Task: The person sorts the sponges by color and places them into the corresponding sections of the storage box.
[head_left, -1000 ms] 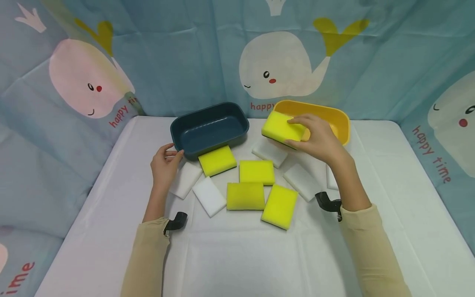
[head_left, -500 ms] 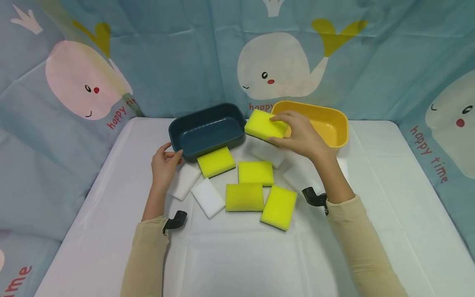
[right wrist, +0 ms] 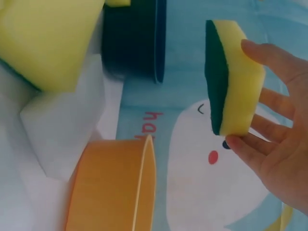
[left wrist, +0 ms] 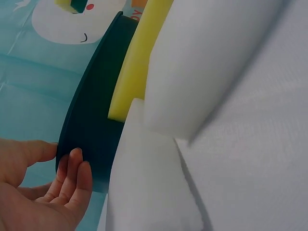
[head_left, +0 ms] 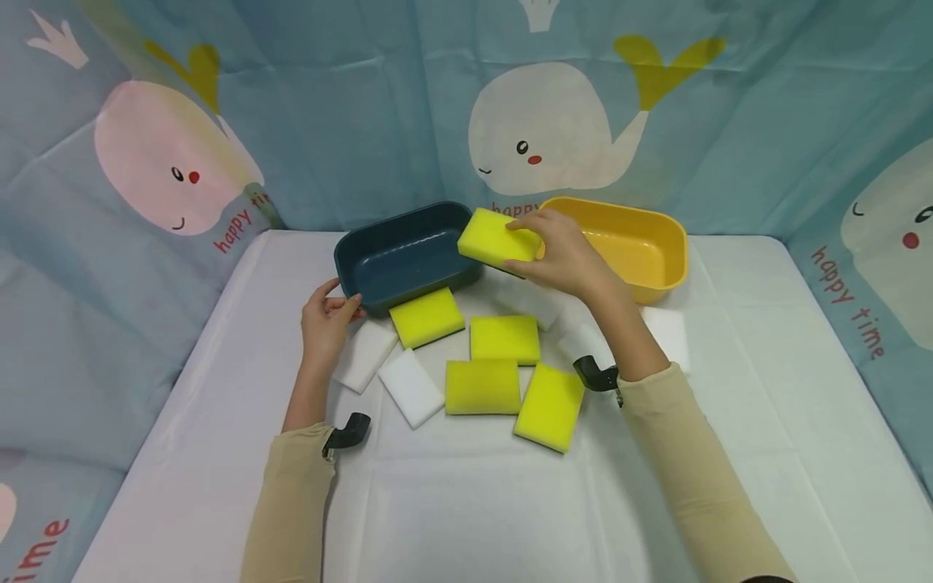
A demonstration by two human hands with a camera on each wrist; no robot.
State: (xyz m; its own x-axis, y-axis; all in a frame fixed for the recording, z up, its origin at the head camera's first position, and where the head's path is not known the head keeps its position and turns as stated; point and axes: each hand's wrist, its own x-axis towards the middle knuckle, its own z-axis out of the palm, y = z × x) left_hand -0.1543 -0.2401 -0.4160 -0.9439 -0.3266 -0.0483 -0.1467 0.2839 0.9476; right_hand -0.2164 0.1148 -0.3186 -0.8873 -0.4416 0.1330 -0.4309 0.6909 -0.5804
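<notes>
My right hand (head_left: pixel 564 251) grips a yellow sponge (head_left: pixel 496 239) with a dark green scouring side, thumb and fingers on its edges. In the head view the sponge is raised and overlaps the right end of a dark blue plastic bin (head_left: pixel 408 255); the right wrist view shows its green layer (right wrist: pixel 216 79) facing away from the palm. My left hand (head_left: pixel 325 324) holds the near left corner of that bin, thumb at the rim and fingertips against the outer wall (left wrist: pixel 94 120). Inside the bin only bare blue surface shows.
A yellow bin (head_left: pixel 634 247) stands at the back right. Several yellow sponges (head_left: pixel 481 387) and white sponge blocks (head_left: pixel 411 389) lie on the white tablecloth (head_left: pixel 474 510) in front of the bins. A blue whale-print curtain (head_left: pixel 408 105) hangs behind and at both sides.
My right hand has carried the yellow sponge leftward, from in front of the yellow bin to the blue bin's right end. My left hand has stayed at the blue bin's corner.
</notes>
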